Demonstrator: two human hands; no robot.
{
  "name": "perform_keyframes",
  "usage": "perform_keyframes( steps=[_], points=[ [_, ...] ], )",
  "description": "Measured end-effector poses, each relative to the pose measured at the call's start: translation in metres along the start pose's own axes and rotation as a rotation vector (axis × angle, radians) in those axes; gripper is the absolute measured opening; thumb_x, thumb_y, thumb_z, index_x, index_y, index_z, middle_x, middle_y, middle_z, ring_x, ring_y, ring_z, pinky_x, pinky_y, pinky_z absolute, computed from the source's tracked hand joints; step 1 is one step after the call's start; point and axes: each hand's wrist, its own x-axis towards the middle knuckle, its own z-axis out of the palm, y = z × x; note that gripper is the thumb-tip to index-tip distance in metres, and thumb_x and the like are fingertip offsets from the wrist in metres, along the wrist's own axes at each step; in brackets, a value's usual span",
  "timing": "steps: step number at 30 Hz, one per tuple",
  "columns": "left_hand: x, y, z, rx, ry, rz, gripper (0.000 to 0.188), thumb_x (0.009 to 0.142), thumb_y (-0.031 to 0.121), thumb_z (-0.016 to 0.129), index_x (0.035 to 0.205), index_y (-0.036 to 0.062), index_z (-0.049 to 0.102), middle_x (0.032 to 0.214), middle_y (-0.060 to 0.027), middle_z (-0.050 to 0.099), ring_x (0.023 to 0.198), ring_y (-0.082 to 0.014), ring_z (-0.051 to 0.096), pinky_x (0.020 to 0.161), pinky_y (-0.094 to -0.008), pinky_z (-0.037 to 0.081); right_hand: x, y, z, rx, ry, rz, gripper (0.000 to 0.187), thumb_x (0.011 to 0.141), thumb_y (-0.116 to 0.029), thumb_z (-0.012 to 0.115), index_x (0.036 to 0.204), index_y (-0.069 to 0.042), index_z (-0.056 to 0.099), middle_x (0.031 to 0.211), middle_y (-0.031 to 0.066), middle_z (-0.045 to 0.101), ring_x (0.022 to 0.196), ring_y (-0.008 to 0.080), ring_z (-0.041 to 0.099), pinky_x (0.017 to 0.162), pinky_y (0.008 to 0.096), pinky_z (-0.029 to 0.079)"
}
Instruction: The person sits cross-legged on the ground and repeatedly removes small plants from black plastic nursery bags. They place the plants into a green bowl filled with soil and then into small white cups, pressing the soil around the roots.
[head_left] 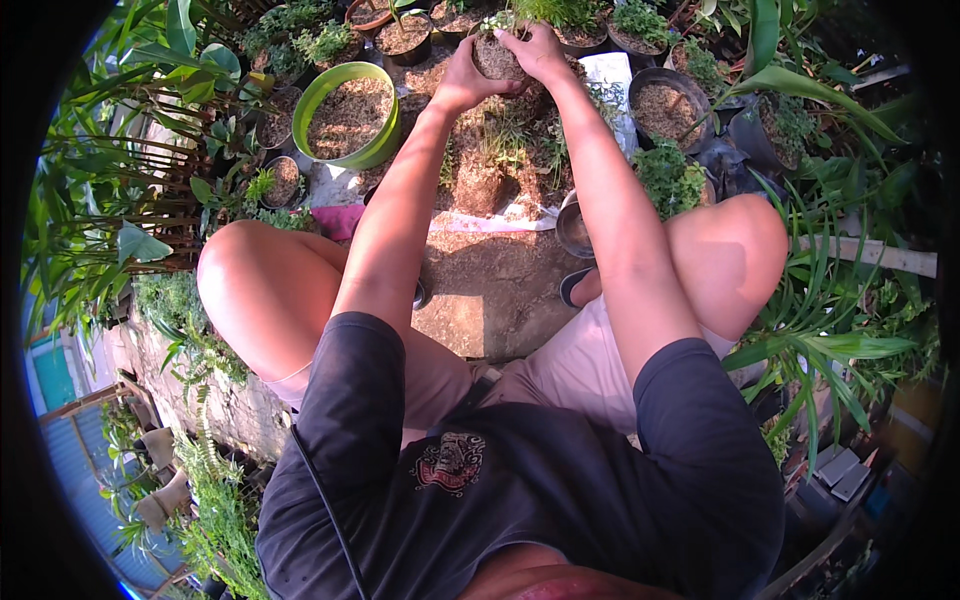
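Both my arms stretch forward to the far middle, where a small potted plant sits between my hands. Its round top of brown, crumbly soil faces me, and small pale-green leaves show at its far side. My left hand grips the pot's left and near side, thumb along the near rim. On the right side, my right hand curls around it with the thumb reaching over the soil. Below the pot lies a heap of loose soil with grassy sprigs on a pale sheet.
A wide lime-green pot of soil stands left of my forearm. Dark soil-filled pots stand to the right, and several potted plants line the far edge. A dark container rests by my right foot. Leafy plants crowd both sides.
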Motion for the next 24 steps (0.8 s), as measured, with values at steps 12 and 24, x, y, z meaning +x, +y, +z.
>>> perform_keyframes(
  steps=[12, 24],
  points=[
    [0.027, -0.045, 0.001, -0.390, 0.098, 0.022, 0.074, 0.069, 0.011, 0.086, 0.128, -0.0089, 0.046, 0.113, -0.0171, 0.065, 0.098, -0.0205, 0.066, 0.084, -0.0321, 0.056, -0.011, 0.002, -0.012, 0.342, -0.275, 0.042, 0.114, 0.060, -0.042, 0.091, 0.147, 0.000, 0.029, 0.132, 0.0189, 0.054, 0.122, 0.0239, 0.053, 0.105, 0.0373, 0.042],
    [0.009, -0.048, 0.003, -0.336, 0.173, -0.053, 0.100, 0.071, 0.040, 0.086, 0.142, -0.0079, 0.033, 0.134, -0.0236, 0.051, 0.120, -0.0298, 0.054, 0.096, -0.0384, 0.049, -0.018, 0.011, -0.008, 0.483, -0.119, 0.298, 0.115, 0.062, -0.040, 0.089, 0.148, 0.001, 0.025, 0.140, 0.0256, 0.044, 0.130, 0.0299, 0.046, 0.109, 0.0414, 0.037]
  ],
)
